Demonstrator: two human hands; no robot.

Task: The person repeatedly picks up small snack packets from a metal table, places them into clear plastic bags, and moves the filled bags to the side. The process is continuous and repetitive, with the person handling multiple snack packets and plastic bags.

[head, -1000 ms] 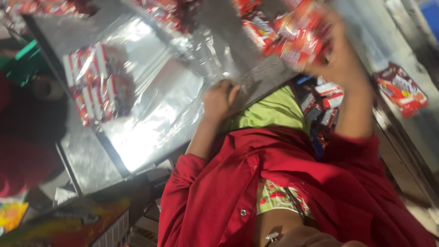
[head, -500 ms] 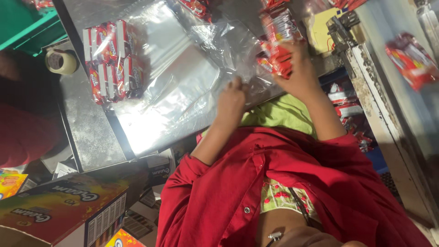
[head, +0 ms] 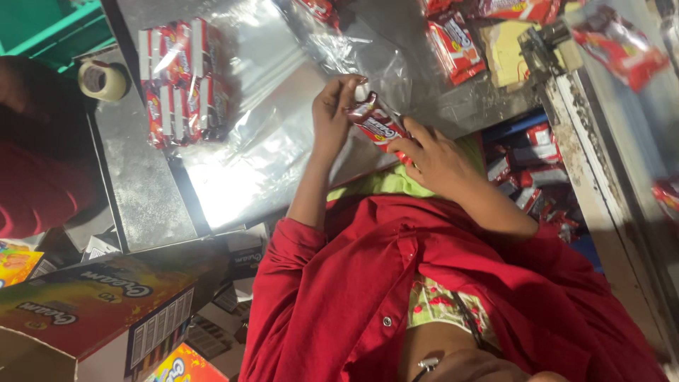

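1. Left hand (head: 332,113) raised over the near edge of the metal table (head: 141,198), forearm bare and angled up from a red sleeve (head: 297,283); fingers curled, tips closed on the white end of a red snack packet (head: 378,126).
2. Right hand (head: 431,159) just beside the left, palm down, fingers spread along the lower end of the same packet, thumb tucked under; wrist bent toward the body.
3. Both hands clamped on the one packet, close together, held just above the table edge, packet tilted diagonally between them.
4. Clear plastic bag (head: 353,53) crumpled on the table directly beyond the hands, appearing to touch the upper end of the packet.
5. Stack of red-and-white packets (head: 184,78) inside clear film, further left on the table, well apart from the hands.
6. Tape roll (head: 102,79) at the far left corner of the table.
7. Loose red packets (head: 456,46) and a yellow pack (head: 506,49) on the table to the right.
8. Printed carton (head: 92,311) below the table, near the left elbow.
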